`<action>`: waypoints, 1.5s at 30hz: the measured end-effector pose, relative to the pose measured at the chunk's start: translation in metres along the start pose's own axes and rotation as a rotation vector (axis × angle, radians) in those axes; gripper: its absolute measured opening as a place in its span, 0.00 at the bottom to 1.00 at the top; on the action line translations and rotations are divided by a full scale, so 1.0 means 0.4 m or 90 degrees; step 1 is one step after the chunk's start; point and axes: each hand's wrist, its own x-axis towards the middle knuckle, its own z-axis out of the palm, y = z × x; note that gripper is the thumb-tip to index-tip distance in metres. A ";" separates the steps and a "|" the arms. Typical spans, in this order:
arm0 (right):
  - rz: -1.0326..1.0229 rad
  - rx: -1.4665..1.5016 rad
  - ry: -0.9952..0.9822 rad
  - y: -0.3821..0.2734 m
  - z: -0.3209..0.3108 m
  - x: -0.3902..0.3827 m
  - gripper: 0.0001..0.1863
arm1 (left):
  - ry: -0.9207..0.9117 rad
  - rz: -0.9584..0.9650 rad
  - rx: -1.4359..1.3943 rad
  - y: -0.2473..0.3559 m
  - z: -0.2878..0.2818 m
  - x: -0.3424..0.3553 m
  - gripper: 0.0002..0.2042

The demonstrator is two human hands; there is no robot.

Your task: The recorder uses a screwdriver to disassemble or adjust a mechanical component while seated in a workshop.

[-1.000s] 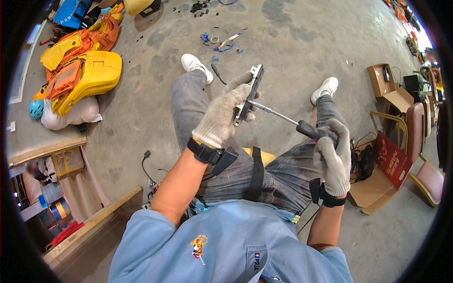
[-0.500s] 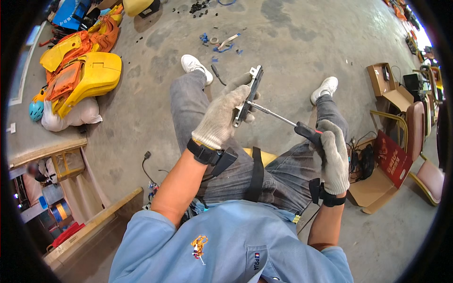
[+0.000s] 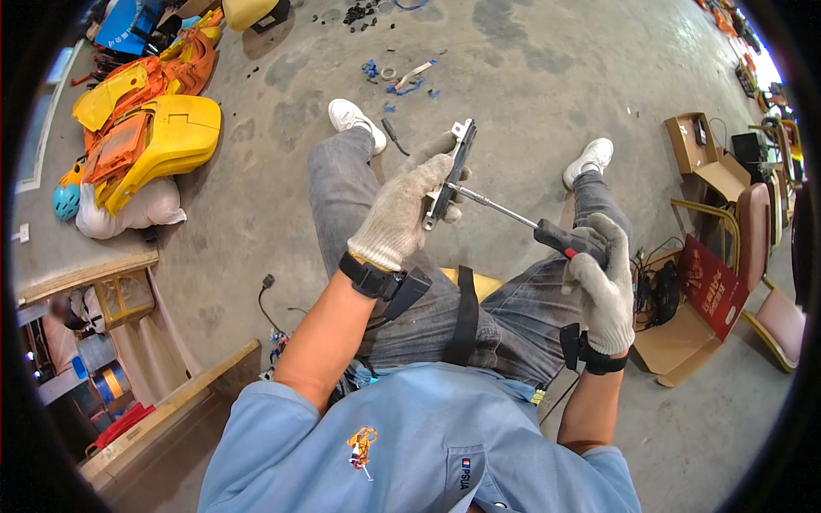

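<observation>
My left hand (image 3: pixel 409 202), in a pale knit work glove, is closed around a narrow dark bar-shaped part (image 3: pixel 463 157) with silvery metal brackets at its ends. The part is held tilted above my lap, and the glove covers some of it. My right hand (image 3: pixel 602 272), gloved too, has its fingers round the dark handle of a screwdriver (image 3: pixel 509 211) with a red patch near the rear. Its metal shaft points left, and its thicker tip meets the side of the part. Whether the tip sits on a screw is too small to tell.
Around my white shoes lie a short black cable piece (image 3: pixel 393 135) and scattered blue scraps (image 3: pixel 409 85). Yellow and orange plastic shells (image 3: pixel 175 141) are piled at the left. Open cardboard boxes (image 3: pixel 684 346) and chairs (image 3: pixel 753 227) stand at the right; a wooden ledge (image 3: pixel 171 410) runs lower left.
My right hand has shifted its grip on the screwdriver handle, which has turned so its red patch faces differently. My left hand and the dark part stay in place.
</observation>
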 end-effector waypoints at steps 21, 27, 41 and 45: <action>0.155 0.035 -0.070 -0.036 -0.037 0.017 0.15 | 0.014 -0.063 -0.121 -0.022 -0.019 0.007 0.24; 0.143 0.279 -0.004 0.030 -0.078 0.057 0.19 | -0.033 -0.112 -0.316 -0.018 -0.011 0.013 0.30; 0.399 0.477 -0.078 0.290 -0.115 0.179 0.17 | -0.069 -0.082 -0.266 0.001 0.004 0.000 0.32; 0.387 0.475 -0.060 0.298 -0.105 0.198 0.15 | -0.045 -0.086 -0.230 0.011 0.016 -0.004 0.31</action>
